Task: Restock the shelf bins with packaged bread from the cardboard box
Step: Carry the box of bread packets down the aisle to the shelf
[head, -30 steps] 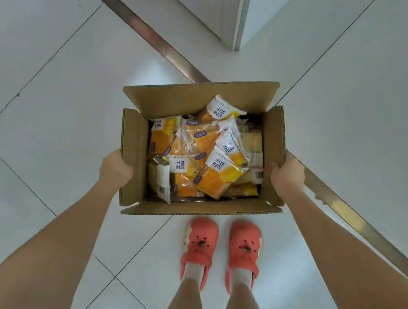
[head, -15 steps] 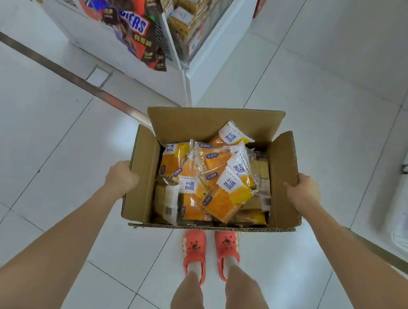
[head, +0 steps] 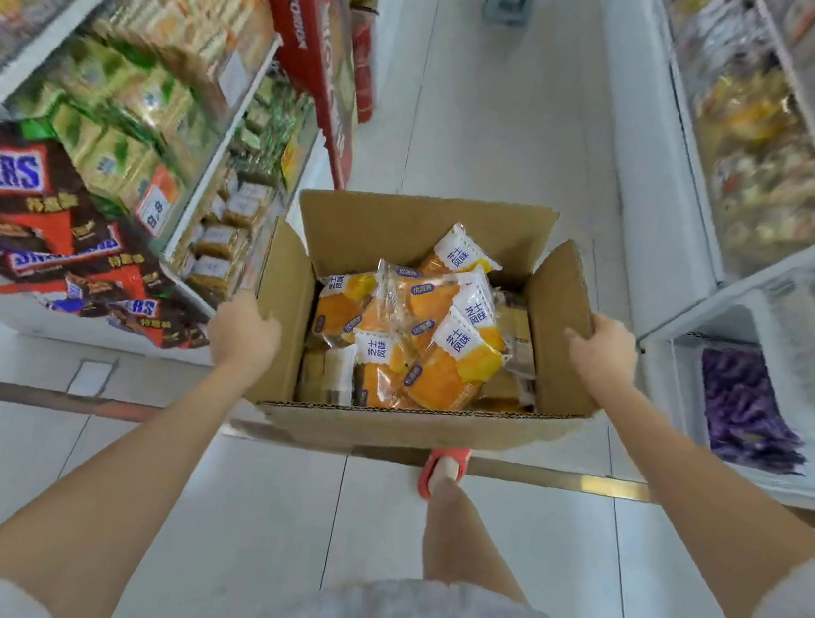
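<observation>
The cardboard box (head: 412, 413) sat at the centre of the frame, carried above the floor, flaps up and full of packaged bread (head: 413, 330). The packets looked light, soft and crushable in slick film, probably best lifted by the crimped ends. The box itself seemed stiff enough to hold by its side walls. The left hand (head: 242, 333) gripped the left wall and the right hand (head: 599, 352) curled over the right flap, both arms stretched forward. Shelf bins (head: 756, 396) stood at right.
</observation>
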The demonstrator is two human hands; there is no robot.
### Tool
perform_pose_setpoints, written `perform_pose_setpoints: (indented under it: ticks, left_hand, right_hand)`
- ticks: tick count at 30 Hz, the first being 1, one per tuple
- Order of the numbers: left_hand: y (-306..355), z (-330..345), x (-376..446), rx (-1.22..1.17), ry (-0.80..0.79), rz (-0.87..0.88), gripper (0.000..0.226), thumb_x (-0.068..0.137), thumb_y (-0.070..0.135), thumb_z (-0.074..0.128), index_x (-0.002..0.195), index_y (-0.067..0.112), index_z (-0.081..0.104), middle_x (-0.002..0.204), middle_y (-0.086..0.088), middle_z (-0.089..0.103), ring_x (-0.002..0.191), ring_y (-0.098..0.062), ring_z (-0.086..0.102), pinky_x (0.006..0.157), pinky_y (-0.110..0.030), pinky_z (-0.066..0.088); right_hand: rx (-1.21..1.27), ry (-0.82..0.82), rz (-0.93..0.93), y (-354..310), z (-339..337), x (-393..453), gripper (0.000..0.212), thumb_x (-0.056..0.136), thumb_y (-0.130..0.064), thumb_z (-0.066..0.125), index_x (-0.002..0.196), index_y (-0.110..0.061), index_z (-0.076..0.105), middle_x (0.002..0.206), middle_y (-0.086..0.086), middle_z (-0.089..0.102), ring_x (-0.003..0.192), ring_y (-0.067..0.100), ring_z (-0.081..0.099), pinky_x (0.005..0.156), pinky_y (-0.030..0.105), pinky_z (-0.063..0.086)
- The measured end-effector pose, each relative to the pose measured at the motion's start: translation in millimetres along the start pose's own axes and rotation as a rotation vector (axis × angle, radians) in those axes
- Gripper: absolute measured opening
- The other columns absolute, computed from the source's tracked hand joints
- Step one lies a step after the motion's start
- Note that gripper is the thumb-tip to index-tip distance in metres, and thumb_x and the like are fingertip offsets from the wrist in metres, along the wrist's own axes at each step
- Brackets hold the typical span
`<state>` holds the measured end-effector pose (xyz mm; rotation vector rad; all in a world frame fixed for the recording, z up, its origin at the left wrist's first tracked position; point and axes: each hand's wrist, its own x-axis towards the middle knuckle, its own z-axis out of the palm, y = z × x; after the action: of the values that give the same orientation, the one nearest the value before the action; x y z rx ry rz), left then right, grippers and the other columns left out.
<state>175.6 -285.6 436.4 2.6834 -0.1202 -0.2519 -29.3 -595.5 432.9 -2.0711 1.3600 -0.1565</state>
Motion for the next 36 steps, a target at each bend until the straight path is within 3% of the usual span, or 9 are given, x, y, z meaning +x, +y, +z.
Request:
perform_pose_setpoints:
  ticks: [3, 6, 10, 16, 19, 23, 28, 32, 36]
  left_hand:
    - [60, 14, 60, 0.021, 0.005, 0.056, 0.024, 0.093, 0.009, 0.052, 0.111, -0.005, 0.056, 0.103, -0.026, 0.061, 0.098, -0.041, 0.057, 0.075, -0.042, 0.044]
    - [117, 28, 123, 0.068, -0.027, 0.046, 0.017, 0.093, 0.009, 0.051, 0.105, -0.003, 0.055, 0.098, -0.024, 0.061, 0.09, -0.038, 0.057, 0.067, -0.037, 0.041]
    - [190, 45, 217, 0.022, -0.05, 0.043, 0.031, 0.091, 0.008, 0.052, 0.12, -0.001, 0.053, 0.102, -0.024, 0.063, 0.092, -0.04, 0.059, 0.074, -0.04, 0.049]
    - [295, 66, 373, -0.026, -0.028, 0.076, 0.014, 0.092, 0.006, 0.054, 0.103, -0.002, 0.056, 0.079, -0.018, 0.057, 0.068, -0.03, 0.05, 0.058, -0.035, 0.039]
    - [354, 83, 469, -0.026, -0.045, 0.119, 0.009, 0.091, 0.004, 0.054, 0.098, 0.0, 0.054, 0.085, -0.018, 0.058, 0.076, -0.032, 0.053, 0.061, -0.033, 0.037]
    - [449, 88, 597, 0.003, -0.095, 0.164, 0.004, 0.091, 0.001, 0.049, 0.093, 0.004, 0.047, 0.073, -0.007, 0.044, 0.077, -0.028, 0.044, 0.065, -0.032, 0.031]
    - [555, 105, 763, 0.046, -0.082, 0.224, 0.023, 0.091, 0.005, 0.052, 0.111, -0.005, 0.054, 0.106, -0.023, 0.062, 0.1, -0.041, 0.058, 0.073, -0.04, 0.045]
    - [652, 132, 887, 0.036, -0.048, 0.283, 0.033, 0.09, 0.007, 0.052, 0.122, -0.002, 0.055, 0.116, -0.024, 0.061, 0.105, -0.041, 0.058, 0.084, -0.044, 0.049]
    - [742, 165, 996, 0.017, -0.042, 0.256, 0.028, 0.091, 0.005, 0.051, 0.118, -0.004, 0.055, 0.114, -0.025, 0.061, 0.104, -0.041, 0.058, 0.08, -0.043, 0.048]
  right_hand:
    - [0.048, 0.017, 0.042, -16, -7, 63, 0.022, 0.089, -0.013, 0.057, 0.097, 0.007, 0.062, 0.09, 0.024, 0.067, 0.084, 0.041, 0.064, 0.071, 0.042, 0.054]
    - [0.042, -0.001, 0.051, -44, -14, 139, 0.019, 0.09, -0.014, 0.057, 0.095, 0.003, 0.062, 0.084, 0.019, 0.067, 0.071, 0.033, 0.059, 0.066, 0.035, 0.05]
    - [0.039, -0.014, 0.038, -88, -26, 251, 0.016, 0.091, -0.015, 0.056, 0.095, -0.002, 0.064, 0.074, 0.008, 0.059, 0.069, 0.027, 0.056, 0.064, 0.029, 0.045]
    - [0.016, 0.009, 0.055, -165, -20, 434, 0.02, 0.091, -0.018, 0.059, 0.106, -0.004, 0.061, 0.075, 0.011, 0.062, 0.068, 0.029, 0.058, 0.063, 0.035, 0.051]
    - [0.007, 0.025, 0.068, -210, -11, 532, 0.023, 0.091, -0.02, 0.06, 0.107, -0.003, 0.061, 0.078, 0.015, 0.065, 0.066, 0.029, 0.058, 0.066, 0.039, 0.055]
    - [0.038, 0.064, 0.103, -278, -4, 651, 0.037, 0.091, -0.02, 0.061, 0.124, -0.004, 0.057, 0.077, 0.011, 0.063, 0.069, 0.028, 0.059, 0.062, 0.032, 0.05]
    - [0.063, 0.127, 0.166, -350, -10, 799, 0.034, 0.09, -0.021, 0.062, 0.116, 0.001, 0.059, 0.073, 0.009, 0.058, 0.067, 0.027, 0.055, 0.059, 0.029, 0.044]
    - [0.082, 0.147, 0.159, -401, -8, 936, 0.027, 0.091, -0.019, 0.061, 0.112, -0.002, 0.06, 0.069, 0.007, 0.056, 0.066, 0.026, 0.054, 0.06, 0.032, 0.046]
    - [0.084, 0.129, 0.124, -455, -11, 1076, 0.031, 0.092, -0.019, 0.059, 0.117, -0.001, 0.059, 0.08, 0.009, 0.062, 0.063, 0.02, 0.055, 0.053, 0.026, 0.042]
